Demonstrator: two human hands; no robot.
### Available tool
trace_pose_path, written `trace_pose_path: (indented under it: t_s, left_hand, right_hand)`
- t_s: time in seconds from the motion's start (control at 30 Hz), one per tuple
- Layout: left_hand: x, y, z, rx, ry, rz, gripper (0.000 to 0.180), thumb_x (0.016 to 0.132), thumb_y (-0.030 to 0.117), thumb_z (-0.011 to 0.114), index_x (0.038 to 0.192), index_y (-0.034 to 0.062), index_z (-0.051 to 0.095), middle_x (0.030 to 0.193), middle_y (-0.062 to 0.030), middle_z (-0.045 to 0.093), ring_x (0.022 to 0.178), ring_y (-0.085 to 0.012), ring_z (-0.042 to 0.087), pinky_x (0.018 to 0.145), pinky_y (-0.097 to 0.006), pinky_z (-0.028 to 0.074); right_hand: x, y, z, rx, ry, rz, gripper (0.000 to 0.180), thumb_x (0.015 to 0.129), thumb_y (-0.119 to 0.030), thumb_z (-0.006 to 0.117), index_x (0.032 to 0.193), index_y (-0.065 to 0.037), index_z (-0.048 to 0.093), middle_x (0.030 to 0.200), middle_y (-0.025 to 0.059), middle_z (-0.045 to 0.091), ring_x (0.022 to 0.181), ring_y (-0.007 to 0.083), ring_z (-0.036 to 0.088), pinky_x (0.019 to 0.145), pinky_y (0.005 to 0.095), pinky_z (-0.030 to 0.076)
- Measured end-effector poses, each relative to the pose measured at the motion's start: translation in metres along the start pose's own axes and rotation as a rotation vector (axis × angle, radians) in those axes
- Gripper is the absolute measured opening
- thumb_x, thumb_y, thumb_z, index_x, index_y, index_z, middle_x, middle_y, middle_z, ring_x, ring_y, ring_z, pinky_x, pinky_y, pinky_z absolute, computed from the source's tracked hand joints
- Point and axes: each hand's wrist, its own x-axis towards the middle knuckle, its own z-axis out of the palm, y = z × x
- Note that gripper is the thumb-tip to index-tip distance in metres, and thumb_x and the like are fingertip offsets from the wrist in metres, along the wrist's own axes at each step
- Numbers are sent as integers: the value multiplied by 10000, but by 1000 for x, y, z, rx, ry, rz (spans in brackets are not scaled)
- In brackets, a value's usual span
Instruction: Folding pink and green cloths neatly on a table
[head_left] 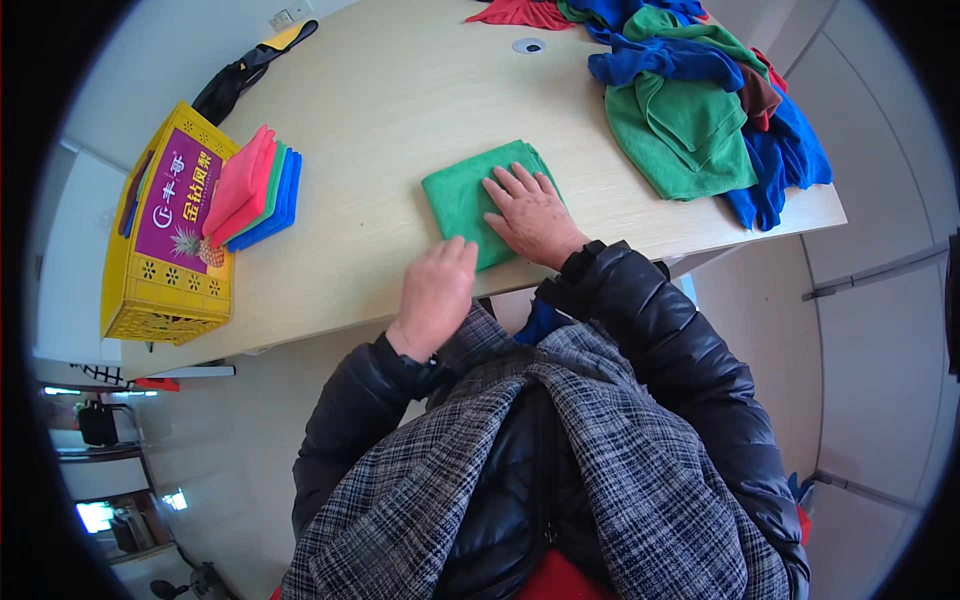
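Observation:
A green cloth (462,195), folded into a rough square of several layers, lies on the table near its front edge. My right hand (530,215) rests flat on the right part of it, palm down and fingers spread. At the cloth's lower left edge is my left hand (437,295), slightly blurred, with its fingers curled in. Whatever those fingers may hold is hidden behind the hand. The cloth's near edge is partly covered by both hands.
A yellow crate (165,315) with a purple label stands at the table's left. Folded red, green and blue cloths (262,195) lean against it. Loose crumpled cloths (690,130) are heaped at the right, with a round cable hole (528,46) nearby. A black strap-like item (240,80) lies far left.

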Motion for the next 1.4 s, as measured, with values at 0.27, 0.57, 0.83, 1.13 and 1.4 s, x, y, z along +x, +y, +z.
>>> trace_pose_path:
  t_s: [0.27,0.57,0.83,1.13,1.4]
  left_hand:
    - [83,-46,82,-191,459,1,568,1007,379,528,1438,10,506,1514,-180,469,1437,-321,394,1190,-511,284]
    - [58,-8,65,-162,417,99,790,977,539,526,1543,14,358,1612,-175,341,1522,-306,265,1233,-546,163]
    - [39,2,75,-223,353,-1,810,985,562,502,1552,7,341,1634,-172,303,1541,-304,222,1249,-539,112]
    - [34,-19,80,-268,437,-41,747,999,502,516,1540,10,362,1619,-162,327,1519,-310,266,1245,-514,150]
    - [34,-15,86,-271,461,-42,702,998,463,546,1508,3,402,1603,-176,342,1504,-319,288,1224,-530,206]
  right_hand:
    - [27,6,15,-38,14,36,584,1023,-422,473,1509,-99,436,1590,152,386,1495,371,301,1207,553,245]
    - [17,23,12,-25,20,12,559,1026,-362,479,1515,-98,421,1588,158,379,1500,379,287,1198,534,251]
    - [13,20,10,0,36,-3,583,1011,-379,512,1514,-98,426,1588,150,380,1491,376,298,1168,556,287]
    - [11,5,-3,-70,-18,70,594,1022,-381,501,1533,-95,400,1601,150,365,1501,382,283,1197,535,258]
    - [4,7,7,-27,-24,-26,595,1020,-394,505,1531,-105,406,1602,141,369,1500,366,293,1210,550,239]
